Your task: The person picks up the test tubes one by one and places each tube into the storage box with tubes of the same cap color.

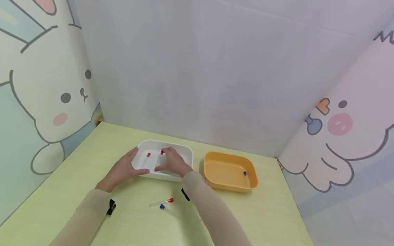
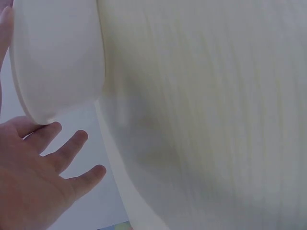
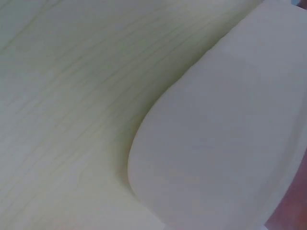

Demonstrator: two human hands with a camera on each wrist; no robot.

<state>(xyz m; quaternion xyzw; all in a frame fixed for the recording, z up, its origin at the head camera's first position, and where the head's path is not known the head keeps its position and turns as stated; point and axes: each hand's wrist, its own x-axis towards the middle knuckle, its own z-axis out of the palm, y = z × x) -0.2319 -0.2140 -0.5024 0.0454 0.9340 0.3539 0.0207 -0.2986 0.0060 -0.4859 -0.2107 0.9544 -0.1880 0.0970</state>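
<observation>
My left hand [image 1: 124, 169] spans the left end of a white tray [image 1: 187, 158], thumb at the near rim. In the left wrist view, that hand's fingers [image 2: 69, 151] are straight and spread, one touching the rim. My right hand [image 1: 173, 162] reaches into the tray and pinches a test tube with a red cap [image 1: 162, 152], its clear body partly hidden. Beside it in the tray lies another red-capped tube [image 1: 148, 154]. The right wrist view shows mostly the tray's outer wall [image 3: 216, 129], with a blurred bit of hand at the lower right.
An orange tray [image 1: 227, 186] stands to the right, with a blue-capped tube [image 1: 245, 173] inside. Nearer on the table [image 1: 135, 225] lie a red-capped tube [image 1: 161, 202] and a blue-capped tube [image 1: 162, 206]. Printed cloth walls [image 1: 197, 75] rise behind and at both sides.
</observation>
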